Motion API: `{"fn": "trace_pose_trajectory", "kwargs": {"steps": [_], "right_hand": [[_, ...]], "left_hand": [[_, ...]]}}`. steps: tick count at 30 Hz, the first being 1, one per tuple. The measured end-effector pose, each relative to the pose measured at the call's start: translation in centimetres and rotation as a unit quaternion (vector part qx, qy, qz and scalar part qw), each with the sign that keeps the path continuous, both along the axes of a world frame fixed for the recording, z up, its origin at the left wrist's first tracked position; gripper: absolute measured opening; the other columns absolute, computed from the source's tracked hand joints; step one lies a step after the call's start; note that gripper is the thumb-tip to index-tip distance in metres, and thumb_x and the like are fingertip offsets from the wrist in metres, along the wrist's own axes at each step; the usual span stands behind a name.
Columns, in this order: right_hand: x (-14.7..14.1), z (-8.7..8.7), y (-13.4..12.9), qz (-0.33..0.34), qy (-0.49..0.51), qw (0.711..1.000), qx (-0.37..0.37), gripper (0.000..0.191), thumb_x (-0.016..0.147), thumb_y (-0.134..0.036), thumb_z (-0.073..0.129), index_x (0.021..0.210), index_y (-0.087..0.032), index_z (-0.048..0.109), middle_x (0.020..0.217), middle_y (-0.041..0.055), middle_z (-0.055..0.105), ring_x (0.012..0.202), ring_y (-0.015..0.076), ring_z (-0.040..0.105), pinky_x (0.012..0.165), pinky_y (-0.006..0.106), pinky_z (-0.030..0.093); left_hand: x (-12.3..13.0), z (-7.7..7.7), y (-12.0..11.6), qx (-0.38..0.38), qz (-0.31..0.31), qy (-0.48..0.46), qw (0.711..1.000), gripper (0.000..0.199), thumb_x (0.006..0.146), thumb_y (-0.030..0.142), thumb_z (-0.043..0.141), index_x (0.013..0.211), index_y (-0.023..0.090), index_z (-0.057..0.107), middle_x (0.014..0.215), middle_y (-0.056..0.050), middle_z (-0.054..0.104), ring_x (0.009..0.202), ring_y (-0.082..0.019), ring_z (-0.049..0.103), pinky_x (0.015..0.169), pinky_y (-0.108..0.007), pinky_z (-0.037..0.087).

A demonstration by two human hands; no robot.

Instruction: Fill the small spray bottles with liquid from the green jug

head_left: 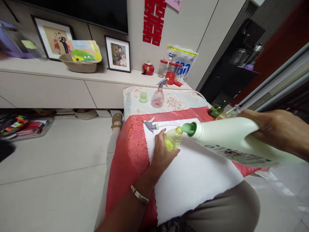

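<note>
My left hand [164,150] is wrapped round a small clear yellow spray bottle [173,138] without its top, tilted to the right. By its handle, my right hand [272,129] grips a large pale green jug [224,132], tipped nearly level. The jug's green spout [189,128] meets or almost meets the bottle's mouth; liquid passing between them cannot be made out. Beyond my left hand a grey spray trigger head [151,125] with its thin tube lies on the white cloth [193,174]. Farther back stand a pink spray bottle [158,96] and a green cap [143,97].
A red cloth [130,154] lies under the white one on the table. At the table's right are a dark green bottle [216,110] and another clear bottle. Jars [163,68], a red pot [148,68], a detergent bag [183,62] and framed photos [118,54] line the cabinet behind.
</note>
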State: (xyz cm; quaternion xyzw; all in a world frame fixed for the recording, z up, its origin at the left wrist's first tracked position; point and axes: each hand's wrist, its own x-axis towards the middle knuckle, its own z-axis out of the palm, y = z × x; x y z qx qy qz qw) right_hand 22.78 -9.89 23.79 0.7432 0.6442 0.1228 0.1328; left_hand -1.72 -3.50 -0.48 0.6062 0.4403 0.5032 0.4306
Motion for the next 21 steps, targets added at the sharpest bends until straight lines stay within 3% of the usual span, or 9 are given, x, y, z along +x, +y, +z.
{"fn": "trace_pose_trajectory", "kwargs": {"steps": [3,8,12,16,18,21], "right_hand": [[1.8,-1.8,-0.2,0.036,0.068,0.996,0.053,0.049,0.064,-0.040,0.044,0.108,-0.033,0.064,0.081,-0.0054,0.067,0.066,0.0140,0.063,0.056,0.022,0.041],[3.4,-3.9,-0.8,-0.010,0.217,0.958,0.189,0.047,0.057,-0.044,0.047,0.093,-0.021,0.069,0.072,-0.0008,0.064,0.056,0.0118,0.057,0.052,0.020,0.041],[4.2,-5.7,-0.6,-0.040,0.302,0.891,0.336,0.044,0.056,-0.045,0.052,0.084,-0.016,0.069,0.070,0.0025,0.061,0.060,0.0113,0.052,0.051,0.019,0.036],[5.1,-9.5,0.9,-0.058,0.412,0.788,0.454,0.028,0.056,-0.034,0.057,0.073,-0.012,0.061,0.062,0.0013,0.053,0.055,0.0076,0.043,0.051,0.019,0.035],[5.3,-11.9,1.9,-0.070,0.442,0.756,0.477,0.025,0.058,-0.032,0.055,0.074,-0.012,0.057,0.060,0.0005,0.051,0.052,0.0084,0.044,0.048,0.020,0.035],[5.4,-15.3,3.4,-0.079,0.457,0.739,0.489,0.027,0.062,-0.032,0.055,0.080,-0.012,0.057,0.061,0.0004,0.051,0.052,0.0097,0.046,0.047,0.020,0.036]], "left_hand": [[-0.2,0.2,0.1,-0.047,-0.013,-0.031,0.998,0.091,0.057,0.009,0.082,0.135,0.020,0.037,0.132,-0.013,0.051,0.128,-0.032,0.051,0.111,-0.049,0.041],[-0.7,0.6,0.3,-0.096,-0.046,-0.038,0.994,0.082,0.060,0.015,0.084,0.131,0.022,0.043,0.134,-0.012,0.055,0.127,-0.033,0.053,0.108,-0.050,0.042],[-1.0,0.4,0.4,-0.096,-0.059,-0.019,0.993,0.090,0.060,0.021,0.085,0.137,0.021,0.039,0.139,-0.015,0.052,0.132,-0.036,0.050,0.110,-0.052,0.040],[-1.3,-0.2,0.5,-0.067,-0.040,-0.008,0.997,0.104,0.060,0.043,0.089,0.145,0.019,0.034,0.148,-0.018,0.045,0.140,-0.039,0.042,0.114,-0.054,0.036],[-1.5,-0.1,0.3,-0.048,-0.022,-0.035,0.998,0.091,0.073,0.053,0.078,0.144,0.018,0.036,0.149,-0.019,0.044,0.142,-0.037,0.040,0.116,-0.053,0.034],[-2.1,0.6,0.1,-0.049,0.043,-0.068,0.996,0.059,0.093,0.053,0.056,0.140,0.020,0.044,0.146,-0.016,0.050,0.138,-0.031,0.046,0.115,-0.051,0.036]]}}
